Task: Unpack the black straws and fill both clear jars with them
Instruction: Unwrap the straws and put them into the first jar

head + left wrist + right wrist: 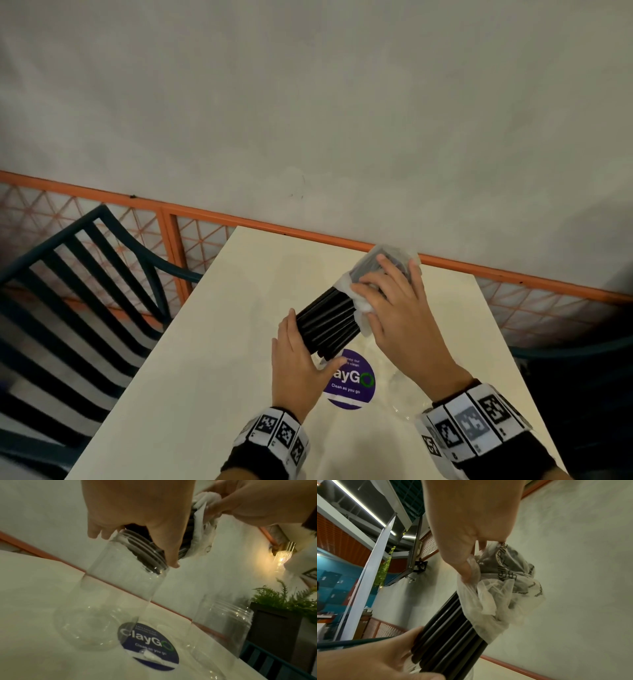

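- Black straws (327, 323) — a bundle held tilted above the tabletop (212, 342), lower ends at the mouth of a clear jar (109, 596).
- Left hand (301, 363) grasps the bare ends, steadying them.
- Right hand (397, 308) grips the plastic bag (501, 588) — apparently to strip it off.
- Second jar (221, 631) stands just beside, empty.

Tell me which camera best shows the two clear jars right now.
The left wrist view: both clear jars stand upright and empty on the table. The head view shows only faint glints of them; the right wrist view shows none.
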The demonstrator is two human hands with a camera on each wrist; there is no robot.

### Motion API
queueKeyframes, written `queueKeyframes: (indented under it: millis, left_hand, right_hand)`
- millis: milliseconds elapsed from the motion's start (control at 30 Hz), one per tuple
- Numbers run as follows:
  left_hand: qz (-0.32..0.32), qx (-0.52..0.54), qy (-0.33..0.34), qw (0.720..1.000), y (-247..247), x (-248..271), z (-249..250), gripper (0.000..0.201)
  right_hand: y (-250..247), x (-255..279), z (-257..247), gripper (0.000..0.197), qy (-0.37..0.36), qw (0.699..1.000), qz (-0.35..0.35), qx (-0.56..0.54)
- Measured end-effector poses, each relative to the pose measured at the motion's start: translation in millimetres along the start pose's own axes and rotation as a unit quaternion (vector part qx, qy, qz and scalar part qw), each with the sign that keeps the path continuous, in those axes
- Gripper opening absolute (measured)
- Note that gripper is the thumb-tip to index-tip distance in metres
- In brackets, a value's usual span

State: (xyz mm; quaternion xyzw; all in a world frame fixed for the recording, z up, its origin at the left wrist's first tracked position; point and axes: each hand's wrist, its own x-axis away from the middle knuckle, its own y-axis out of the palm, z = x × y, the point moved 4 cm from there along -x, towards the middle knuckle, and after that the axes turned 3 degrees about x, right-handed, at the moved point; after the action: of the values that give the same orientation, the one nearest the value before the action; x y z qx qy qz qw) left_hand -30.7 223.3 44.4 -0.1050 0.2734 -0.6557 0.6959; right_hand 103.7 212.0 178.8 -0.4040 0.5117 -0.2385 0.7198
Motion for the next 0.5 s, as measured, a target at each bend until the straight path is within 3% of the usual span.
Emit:
queueKeyframes:
  millis: [67,233,500]
  left_hand:
    - [-0.002,0.027,-0.001,1.0,3.7,0.5,-5.1,0.107]
    - [-0.01,0.047,0.025,0.999,6.1,-1.2,-8.8,0.099]
    - [-0.003,-0.055,0.047,0.997,11.3,-3.2,-11.6,0.093]
  right_hand:
    - [4.5,-2.2,-3.3,0.028,-0.028,0.999,-0.003,0.024]
    - [5.0,-8.4,-5.4,0.04,-0.059,0.998,-0.009,0.035]
    - [-3.7,-19.0,-6.1,0.038,-0.143,0.987,-0.027,0.067]
